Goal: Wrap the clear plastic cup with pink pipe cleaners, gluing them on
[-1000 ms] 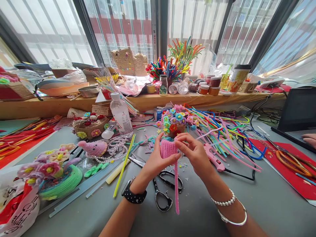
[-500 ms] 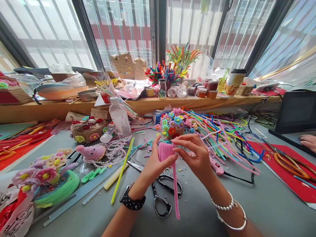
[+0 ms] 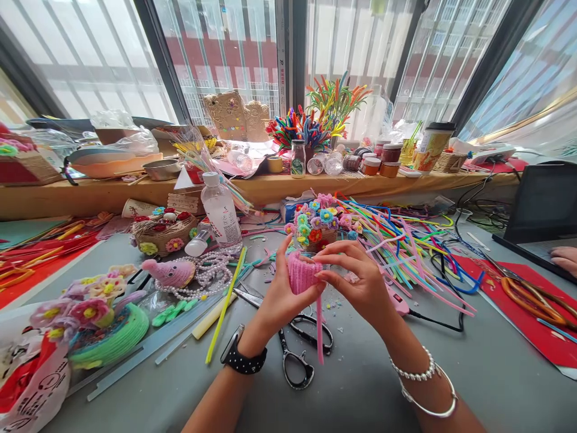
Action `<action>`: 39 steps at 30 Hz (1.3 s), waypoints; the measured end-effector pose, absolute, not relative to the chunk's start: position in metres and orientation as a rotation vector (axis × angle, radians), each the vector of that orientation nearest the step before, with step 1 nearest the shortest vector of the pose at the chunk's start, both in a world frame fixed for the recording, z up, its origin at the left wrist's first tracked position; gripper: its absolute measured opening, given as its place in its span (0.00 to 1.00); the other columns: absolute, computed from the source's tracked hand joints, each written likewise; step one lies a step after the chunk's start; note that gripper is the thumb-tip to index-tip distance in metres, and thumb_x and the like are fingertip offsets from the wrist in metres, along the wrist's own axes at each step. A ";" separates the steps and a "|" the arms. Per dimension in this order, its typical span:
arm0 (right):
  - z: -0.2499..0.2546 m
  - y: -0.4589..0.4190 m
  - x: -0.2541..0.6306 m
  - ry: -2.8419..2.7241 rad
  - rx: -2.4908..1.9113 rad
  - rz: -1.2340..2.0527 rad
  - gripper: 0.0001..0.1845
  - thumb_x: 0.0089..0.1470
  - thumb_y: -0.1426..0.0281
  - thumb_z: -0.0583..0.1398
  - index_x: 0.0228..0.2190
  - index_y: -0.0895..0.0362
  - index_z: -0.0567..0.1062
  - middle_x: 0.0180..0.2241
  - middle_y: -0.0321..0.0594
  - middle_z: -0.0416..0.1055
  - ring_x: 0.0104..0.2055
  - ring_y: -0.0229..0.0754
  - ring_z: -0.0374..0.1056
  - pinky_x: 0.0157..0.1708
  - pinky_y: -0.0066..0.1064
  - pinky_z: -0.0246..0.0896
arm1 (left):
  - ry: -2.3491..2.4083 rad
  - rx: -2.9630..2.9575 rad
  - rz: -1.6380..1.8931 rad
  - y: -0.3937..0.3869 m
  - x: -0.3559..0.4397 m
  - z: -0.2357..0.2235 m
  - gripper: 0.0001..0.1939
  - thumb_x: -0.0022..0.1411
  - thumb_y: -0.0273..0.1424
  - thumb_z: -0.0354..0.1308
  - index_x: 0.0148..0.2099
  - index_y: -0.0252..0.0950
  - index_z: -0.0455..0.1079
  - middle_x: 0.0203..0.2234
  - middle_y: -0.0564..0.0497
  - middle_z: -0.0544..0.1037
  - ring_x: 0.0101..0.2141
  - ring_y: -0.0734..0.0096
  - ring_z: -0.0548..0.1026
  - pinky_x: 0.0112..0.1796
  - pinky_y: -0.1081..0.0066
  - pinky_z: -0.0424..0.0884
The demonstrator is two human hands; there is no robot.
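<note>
A small pink cup-shaped piece (image 3: 303, 274), covered in upright rows of fuzzy pipe cleaner, is held between my hands over the table. My left hand (image 3: 280, 294) wraps its left side, thumb across the front. At the right rim my right hand (image 3: 354, 273) pinches a pink pipe cleaner (image 3: 320, 337), whose loose end hangs down the front. The piece is tipped so that part of its open top shows. Below my hands lie black-handled scissors (image 3: 297, 367); another pair is partly hidden behind my left hand.
A pink glue gun (image 3: 397, 300) and a heap of coloured pipe cleaners (image 3: 406, 246) lie to the right. A clear bottle (image 3: 220, 210) stands at back left. Orange-handled scissors (image 3: 525, 294) rest on red paper. Another person's hand (image 3: 565, 260) is by the laptop (image 3: 543, 210).
The pink piece has tipped, bringing its open top into view. The hanging pipe cleaner end has become shorter and drawn upward. Both hands keep their hold.
</note>
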State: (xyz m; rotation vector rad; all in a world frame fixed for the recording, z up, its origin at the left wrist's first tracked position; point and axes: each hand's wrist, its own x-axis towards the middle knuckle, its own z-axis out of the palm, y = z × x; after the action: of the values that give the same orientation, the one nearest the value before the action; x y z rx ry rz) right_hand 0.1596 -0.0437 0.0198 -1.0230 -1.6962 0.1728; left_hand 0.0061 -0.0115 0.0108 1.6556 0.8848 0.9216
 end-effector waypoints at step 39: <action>0.014 -0.043 0.154 -1.873 -1.030 0.478 0.19 0.57 0.64 0.53 0.16 0.55 0.64 0.25 0.36 0.57 0.32 0.39 0.56 0.34 0.33 0.56 | 0.829 1.843 0.429 -0.002 -0.012 0.013 0.46 0.47 0.40 0.60 0.64 0.39 0.41 0.52 0.42 0.65 0.47 0.54 0.69 0.48 0.57 0.63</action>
State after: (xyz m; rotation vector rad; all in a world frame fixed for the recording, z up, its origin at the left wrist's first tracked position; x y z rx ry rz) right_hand 0.1537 -0.0427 0.0139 -1.0297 -1.8730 0.4777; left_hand -0.0115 -0.0020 0.0132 1.8431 0.8294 0.4286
